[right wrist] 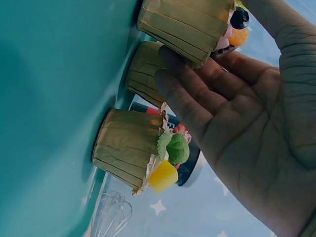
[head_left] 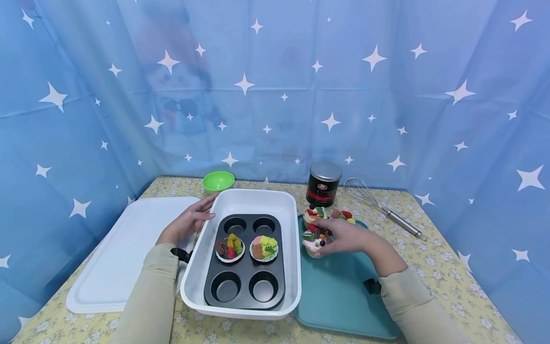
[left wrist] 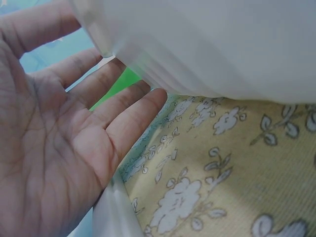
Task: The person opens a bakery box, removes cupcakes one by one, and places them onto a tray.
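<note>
The left hand (head_left: 185, 223) is resting flat, fingers straight, against the white dish (head_left: 199, 267), steadying it. The right hand (head_left: 343, 236) is curling around a cupcake (head_left: 312, 244) on the teal tray (head_left: 343, 296), beside the muffin tin (head_left: 245, 286).

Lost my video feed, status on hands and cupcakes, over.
Left hand flat against white dish wall. Right hand holds a cupcake over teal tray. Two cupcakes in muffin tin; nothing blocking.

Upright fruit-topped cupcake (head_left: 315, 241) on teal tray (head_left: 343, 291)
</note>
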`<state>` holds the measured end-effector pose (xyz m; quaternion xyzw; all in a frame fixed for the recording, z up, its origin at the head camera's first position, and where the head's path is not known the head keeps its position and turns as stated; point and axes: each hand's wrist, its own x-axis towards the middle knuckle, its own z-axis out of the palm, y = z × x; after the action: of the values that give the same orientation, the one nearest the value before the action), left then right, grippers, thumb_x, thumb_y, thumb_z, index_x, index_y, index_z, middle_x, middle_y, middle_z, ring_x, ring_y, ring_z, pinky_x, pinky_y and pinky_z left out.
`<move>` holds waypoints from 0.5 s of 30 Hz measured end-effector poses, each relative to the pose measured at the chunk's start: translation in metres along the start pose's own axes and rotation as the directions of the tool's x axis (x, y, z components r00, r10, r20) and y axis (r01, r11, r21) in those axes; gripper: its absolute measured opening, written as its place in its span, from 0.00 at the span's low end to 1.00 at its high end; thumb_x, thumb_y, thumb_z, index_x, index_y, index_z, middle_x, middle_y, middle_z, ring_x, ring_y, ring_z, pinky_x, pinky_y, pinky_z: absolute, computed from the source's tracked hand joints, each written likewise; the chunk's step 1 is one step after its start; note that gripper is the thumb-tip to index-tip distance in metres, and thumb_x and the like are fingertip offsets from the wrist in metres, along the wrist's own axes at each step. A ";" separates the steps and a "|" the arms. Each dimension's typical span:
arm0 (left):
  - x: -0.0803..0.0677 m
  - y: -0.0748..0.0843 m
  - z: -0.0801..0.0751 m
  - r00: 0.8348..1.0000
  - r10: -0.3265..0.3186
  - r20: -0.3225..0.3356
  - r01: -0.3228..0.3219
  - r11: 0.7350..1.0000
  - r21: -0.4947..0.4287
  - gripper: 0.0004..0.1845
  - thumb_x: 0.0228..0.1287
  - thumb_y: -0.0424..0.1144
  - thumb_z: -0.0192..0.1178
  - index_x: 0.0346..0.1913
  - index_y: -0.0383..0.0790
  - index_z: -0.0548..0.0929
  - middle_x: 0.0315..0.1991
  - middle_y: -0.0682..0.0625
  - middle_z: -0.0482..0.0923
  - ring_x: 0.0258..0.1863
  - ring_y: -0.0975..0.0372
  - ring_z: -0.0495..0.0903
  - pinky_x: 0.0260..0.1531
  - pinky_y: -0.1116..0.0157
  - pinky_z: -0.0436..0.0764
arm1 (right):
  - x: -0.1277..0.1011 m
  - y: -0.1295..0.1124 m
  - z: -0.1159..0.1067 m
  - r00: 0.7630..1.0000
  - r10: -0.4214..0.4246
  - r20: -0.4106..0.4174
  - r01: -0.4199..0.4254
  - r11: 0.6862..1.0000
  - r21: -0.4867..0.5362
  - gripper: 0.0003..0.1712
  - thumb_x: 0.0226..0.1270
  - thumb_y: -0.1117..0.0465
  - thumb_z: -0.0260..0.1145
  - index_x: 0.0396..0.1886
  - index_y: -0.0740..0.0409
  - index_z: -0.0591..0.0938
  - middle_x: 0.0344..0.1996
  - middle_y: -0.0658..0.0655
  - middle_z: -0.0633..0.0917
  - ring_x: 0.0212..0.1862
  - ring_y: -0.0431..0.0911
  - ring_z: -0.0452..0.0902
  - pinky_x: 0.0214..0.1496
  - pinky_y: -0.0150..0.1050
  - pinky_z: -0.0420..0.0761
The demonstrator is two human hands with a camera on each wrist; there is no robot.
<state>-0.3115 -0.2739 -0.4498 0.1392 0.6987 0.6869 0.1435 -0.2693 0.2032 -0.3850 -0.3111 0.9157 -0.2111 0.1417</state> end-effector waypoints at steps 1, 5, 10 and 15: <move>0.000 0.000 0.000 1.000 -0.001 0.000 0.001 1.000 0.000 0.42 0.69 0.36 0.59 0.81 0.52 0.52 0.81 0.48 0.48 0.76 0.47 0.57 0.60 0.67 0.75 | 0.000 0.000 0.000 1.000 -0.003 0.001 0.003 1.000 -0.001 0.52 0.58 0.42 0.77 0.76 0.60 0.66 0.30 0.46 0.79 0.31 0.43 0.75 0.35 0.41 0.75; 0.000 0.001 0.000 1.000 -0.003 0.002 0.003 1.000 0.003 0.42 0.70 0.36 0.59 0.82 0.52 0.52 0.81 0.47 0.48 0.76 0.48 0.57 0.62 0.66 0.74 | 0.000 0.000 -0.002 1.000 -0.014 0.002 0.014 1.000 0.001 0.50 0.58 0.43 0.77 0.74 0.59 0.68 0.35 0.47 0.79 0.34 0.43 0.74 0.36 0.41 0.76; -0.001 0.002 0.001 1.000 -0.002 -0.001 0.002 1.000 0.009 0.42 0.69 0.37 0.59 0.82 0.53 0.52 0.81 0.48 0.48 0.76 0.48 0.58 0.63 0.65 0.74 | -0.001 0.001 -0.003 1.000 0.001 -0.003 -0.001 1.000 0.013 0.47 0.59 0.44 0.76 0.73 0.57 0.70 0.49 0.50 0.81 0.40 0.44 0.75 0.41 0.42 0.78; -0.001 0.001 0.001 1.000 -0.009 -0.012 0.009 1.000 0.005 0.41 0.70 0.36 0.58 0.81 0.54 0.53 0.80 0.48 0.50 0.75 0.49 0.60 0.61 0.66 0.75 | -0.002 0.002 -0.004 1.000 0.006 -0.001 -0.006 1.000 0.017 0.45 0.60 0.45 0.76 0.73 0.56 0.71 0.56 0.53 0.80 0.43 0.44 0.75 0.44 0.43 0.79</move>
<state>-0.3102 -0.2734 -0.4487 0.1323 0.7020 0.6852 0.1421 -0.2700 0.2066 -0.3822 -0.3071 0.9149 -0.2186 0.1444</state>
